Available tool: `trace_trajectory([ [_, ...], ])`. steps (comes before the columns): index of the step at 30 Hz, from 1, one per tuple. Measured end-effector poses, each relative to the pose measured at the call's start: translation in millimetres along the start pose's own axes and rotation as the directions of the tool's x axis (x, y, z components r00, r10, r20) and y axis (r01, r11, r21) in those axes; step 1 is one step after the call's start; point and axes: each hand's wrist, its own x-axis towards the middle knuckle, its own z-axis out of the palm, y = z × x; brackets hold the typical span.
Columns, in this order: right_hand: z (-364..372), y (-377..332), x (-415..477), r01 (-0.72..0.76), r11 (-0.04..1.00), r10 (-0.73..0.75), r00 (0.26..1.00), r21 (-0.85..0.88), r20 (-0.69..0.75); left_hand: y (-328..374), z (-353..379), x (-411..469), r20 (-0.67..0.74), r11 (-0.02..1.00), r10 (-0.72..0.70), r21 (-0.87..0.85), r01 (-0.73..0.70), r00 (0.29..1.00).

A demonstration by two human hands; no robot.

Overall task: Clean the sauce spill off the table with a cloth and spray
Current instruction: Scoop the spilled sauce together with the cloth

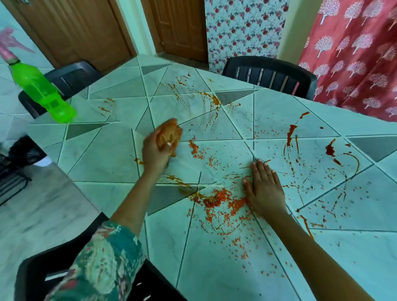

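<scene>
Left hand [155, 153] clenched round cloth [170, 133], wadded, sauce-soaked, pressed on table [103, 153] left of centre; soft, limp, likely slippery, best gripped as ball from above

Right hand [265, 189] flat, fingers straight, in sauce spill [218, 200]

Spray bottle [41, 90] far left edge, light plastic, untouched

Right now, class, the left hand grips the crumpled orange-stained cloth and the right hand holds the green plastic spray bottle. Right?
Not quite: in the head view the right hand lies flat on the tiled table; the green plastic spray bottle stands untouched.
</scene>
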Motion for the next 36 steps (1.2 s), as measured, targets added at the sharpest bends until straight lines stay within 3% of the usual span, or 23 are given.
trace_trajectory([
  [3,-0.4,1.6,-1.5,0.001,1.000,-0.001,1.000,-0.003,0.006,-24.3,-8.2,44.2,-0.054,0.973,-0.223,0.041,0.226,0.973],
  [5,-2.0,1.5,-2.4,0.008,1.000,-0.008,1.000,0.012,0.011,-24.9,-5.4,49.1,-0.011,0.968,-0.241,0.069,0.241,0.971],
  [8,-2.5,0.3,-0.3,0.002,1.000,-0.002,1.000,0.023,0.007,-3.9,9.2,26.7,0.142,0.991,-0.073,0.123,0.055,0.987],
  [11,-4.0,-0.1,8.3,-0.003,1.000,0.004,1.000,0.012,-0.011,19.4,30.0,-27.7,0.327,0.982,0.118,0.101,-0.158,0.938],
  [14,-9.1,4.2,21.3,-0.010,1.000,0.009,0.999,-0.003,-0.032,41.2,47.7,-90.2,0.395,0.965,0.231,0.027,-0.262,0.889],
  [17,-14.4,11.4,33.2,-0.025,1.000,0.025,1.000,-0.003,-0.019,48.8,51.5,-99.8,0.346,0.962,0.272,-0.089,-0.257,0.898],
  [19,-15.9,14.9,37.2,-0.017,0.999,0.017,1.000,-0.034,0.013,44.1,47.6,-64.5,0.228,0.964,0.267,-0.079,-0.255,0.936],
  [21,-14.4,16.3,37.4,-0.005,0.998,0.006,1.000,-0.060,0.023,27.9,40.4,-11.5,0.095,0.985,0.172,-0.035,-0.169,0.981],
  [23,-12.2,15.9,35.5,-0.009,0.999,0.010,1.000,-0.043,0.014,4.5,29.7,40.7,0.012,1.000,-0.008,-0.013,0.008,1.000],
  [25,-10.8,15.1,34.3,-0.009,0.999,0.010,1.000,-0.031,0.016,-17.0,21.6,76.3,-0.002,0.992,-0.120,0.047,0.120,0.993],
  [27,-9.1,14.9,34.3,-0.009,0.999,0.010,1.000,-0.037,0.016,-25.0,24.2,92.1,0.038,0.985,-0.132,0.116,0.127,0.990],
  [32,-12.5,15.5,35.0,-0.001,1.000,0.002,1.000,-0.030,0.016,19.6,60.8,54.2,0.266,0.981,0.080,0.149,-0.123,0.961],
  [36,-18.7,17.1,45.0,-0.006,0.999,0.009,0.996,0.035,-0.091,55.0,87.0,-10.5,0.462,0.951,0.291,-0.043,-0.307,0.838],
])
